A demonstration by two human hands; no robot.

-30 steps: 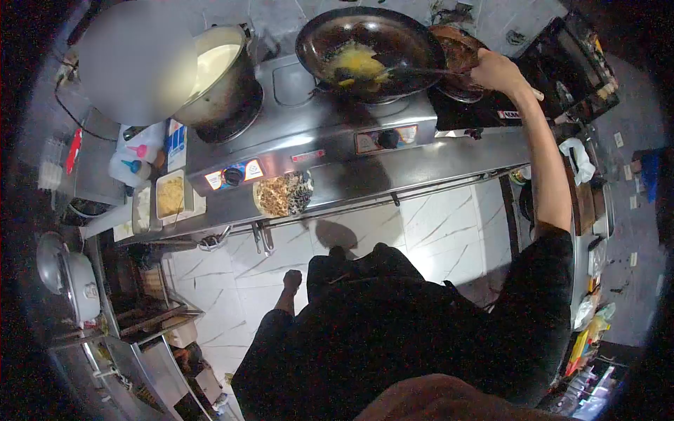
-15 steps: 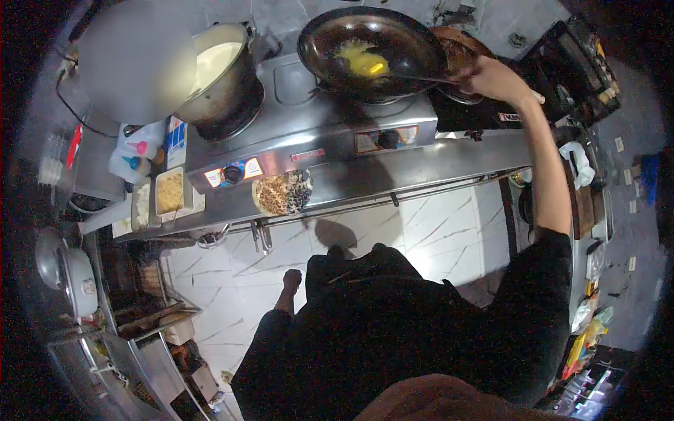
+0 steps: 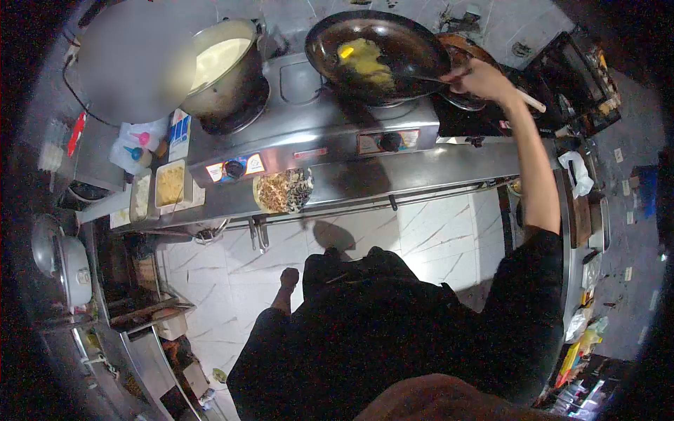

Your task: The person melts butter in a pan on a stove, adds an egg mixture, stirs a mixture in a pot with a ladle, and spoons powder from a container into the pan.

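At the upper right my right hand (image 3: 484, 81) is closed around a long handle (image 3: 530, 100) with a pale end. Its dark shaft runs to the black wok (image 3: 414, 42); I cannot tell whether it is the wok's handle or a separate utensil's. A bright yellow lump, like butter (image 3: 346, 52), lies in the wok beside a thin yellow smear (image 3: 370, 64). My left hand (image 3: 288, 278) hangs low beside my body over the floor, fingers curled in, with nothing visible in it.
Left of the wok stands a deep pot (image 3: 232, 84) of pale liquid. Along the steel counter (image 3: 337, 175) are a plate of chopped brown and black pieces (image 3: 283, 191), a tray of pale yellow food (image 3: 173, 186) and squeeze bottles (image 3: 137, 151). A burner knob (image 3: 388, 142) faces me.
The yellow lump has slid left and up in the wok, and the smear has spread out. My right hand and the wok have shifted slightly. My left hand stays low.
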